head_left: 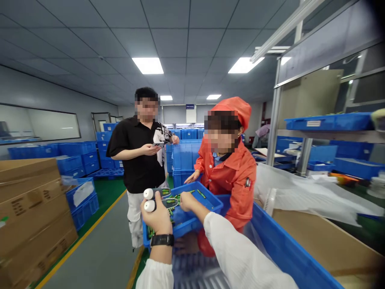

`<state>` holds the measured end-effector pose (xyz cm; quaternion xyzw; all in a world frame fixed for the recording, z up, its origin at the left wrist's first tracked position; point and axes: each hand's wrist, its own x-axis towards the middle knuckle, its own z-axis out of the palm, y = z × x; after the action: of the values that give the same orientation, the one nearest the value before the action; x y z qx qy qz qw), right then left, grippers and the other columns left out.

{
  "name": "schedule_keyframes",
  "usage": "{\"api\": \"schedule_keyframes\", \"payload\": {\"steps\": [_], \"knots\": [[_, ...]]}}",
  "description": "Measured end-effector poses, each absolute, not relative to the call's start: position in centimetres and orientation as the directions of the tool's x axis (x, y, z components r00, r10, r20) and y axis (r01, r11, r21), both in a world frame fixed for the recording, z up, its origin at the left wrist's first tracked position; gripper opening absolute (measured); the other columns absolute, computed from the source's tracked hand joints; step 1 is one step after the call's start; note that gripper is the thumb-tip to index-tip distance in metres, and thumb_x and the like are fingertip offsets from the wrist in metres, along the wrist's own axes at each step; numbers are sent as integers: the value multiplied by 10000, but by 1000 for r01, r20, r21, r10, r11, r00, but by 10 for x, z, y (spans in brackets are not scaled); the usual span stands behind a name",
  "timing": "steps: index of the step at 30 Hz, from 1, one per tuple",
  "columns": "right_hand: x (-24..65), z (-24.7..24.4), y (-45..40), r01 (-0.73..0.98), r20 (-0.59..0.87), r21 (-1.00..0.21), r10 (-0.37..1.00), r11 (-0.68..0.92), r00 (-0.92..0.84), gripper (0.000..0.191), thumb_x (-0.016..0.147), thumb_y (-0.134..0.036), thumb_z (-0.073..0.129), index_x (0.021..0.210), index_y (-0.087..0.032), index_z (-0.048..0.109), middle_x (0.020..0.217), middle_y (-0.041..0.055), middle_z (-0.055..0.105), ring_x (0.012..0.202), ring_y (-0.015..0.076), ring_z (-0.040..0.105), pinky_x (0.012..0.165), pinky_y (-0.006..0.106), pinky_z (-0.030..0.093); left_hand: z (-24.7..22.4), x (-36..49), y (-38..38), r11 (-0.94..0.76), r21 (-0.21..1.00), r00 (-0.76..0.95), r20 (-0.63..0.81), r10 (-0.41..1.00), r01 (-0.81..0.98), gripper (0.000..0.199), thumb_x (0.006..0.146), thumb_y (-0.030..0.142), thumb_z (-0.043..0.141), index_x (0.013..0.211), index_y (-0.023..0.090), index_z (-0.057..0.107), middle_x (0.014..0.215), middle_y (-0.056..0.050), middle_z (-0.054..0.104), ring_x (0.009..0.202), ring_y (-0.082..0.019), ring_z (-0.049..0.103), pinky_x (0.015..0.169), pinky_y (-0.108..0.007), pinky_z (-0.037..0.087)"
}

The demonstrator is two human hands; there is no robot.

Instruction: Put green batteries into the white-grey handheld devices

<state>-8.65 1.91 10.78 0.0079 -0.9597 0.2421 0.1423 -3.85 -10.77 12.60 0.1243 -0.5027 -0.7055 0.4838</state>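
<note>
My left hand, with a black watch on its wrist, is closed around two dark items that have round white ends and pale looped tips. Their exact kind does not show. It holds them above the left side of a shallow blue tray. Small green and dark pieces lie scattered in the tray. Over its middle, my right hand is closed with curled fingers, close to the pieces. Whatever it may hold is hidden.
A co-worker in an orange jacket and cap stands across the tray. Behind the tray on the left, another person holds a phone. Cardboard boxes are stacked at left. A large blue bin and a shelf rack stand at right.
</note>
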Motion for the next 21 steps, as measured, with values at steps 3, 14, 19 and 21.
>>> {"api": "schedule_keyframes", "payload": {"steps": [3,14,19,21], "knots": [[-61,108,26,-160,369,-492,39,856,-928,150,712,-40,619,780,-161,678,767,41,716,710,143,636,646,210,425,128,-39,-111,-44,843,-498,274,-823,536,507,705,525,783,1060,183,663,993,-79,714,974,-268,678,906,-396,547],[27,100,31,-551,685,-622,45,557,-727,294,914,-330,588,670,-169,562,620,-29,549,582,93,484,591,217,350,120,-37,-128,115,880,-511,369,-776,460,494,686,531,781,1025,186,680,989,-94,715,980,-315,661,944,-488,506],[36,102,26,-599,737,-591,59,541,-674,207,877,-310,657,735,-173,593,692,-22,577,594,93,483,600,222,364,125,-21,-115,225,843,-513,486,-708,488,433,731,516,747,977,167,675,919,-86,709,891,-272,663,878,-412,519],[37,101,26,-598,740,-605,93,525,-666,176,859,-297,680,758,-173,606,713,-22,584,568,85,469,578,219,368,127,-16,-109,258,835,-532,517,-671,486,407,743,510,742,962,172,675,888,-73,705,856,-257,660,859,-392,516]]}}
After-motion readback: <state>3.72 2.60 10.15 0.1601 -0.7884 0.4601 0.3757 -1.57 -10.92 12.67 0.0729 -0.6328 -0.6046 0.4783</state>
